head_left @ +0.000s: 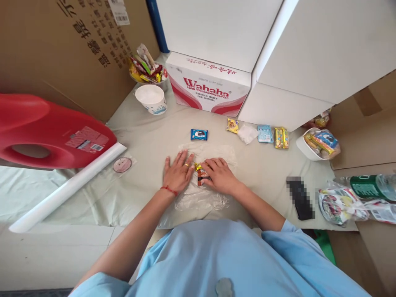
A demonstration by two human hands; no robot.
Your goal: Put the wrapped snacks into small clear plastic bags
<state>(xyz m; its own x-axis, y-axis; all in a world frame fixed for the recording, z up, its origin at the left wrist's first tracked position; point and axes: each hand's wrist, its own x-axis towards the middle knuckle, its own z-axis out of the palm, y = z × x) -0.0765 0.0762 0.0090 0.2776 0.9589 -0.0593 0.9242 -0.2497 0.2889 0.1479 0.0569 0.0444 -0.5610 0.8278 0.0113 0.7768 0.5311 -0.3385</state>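
The left hand (178, 174) lies flat on crinkled clear plastic (202, 201) on the bench (148, 136), its fingers spread. The right hand (221, 176) rests its fingers over a brown-and-gold snack packet (202, 176), which lies on the plastic between the hands; whether they pinch it I cannot tell. A blue snack packet (199, 134) lies beyond, toward the far Wahaha carton (208, 93).
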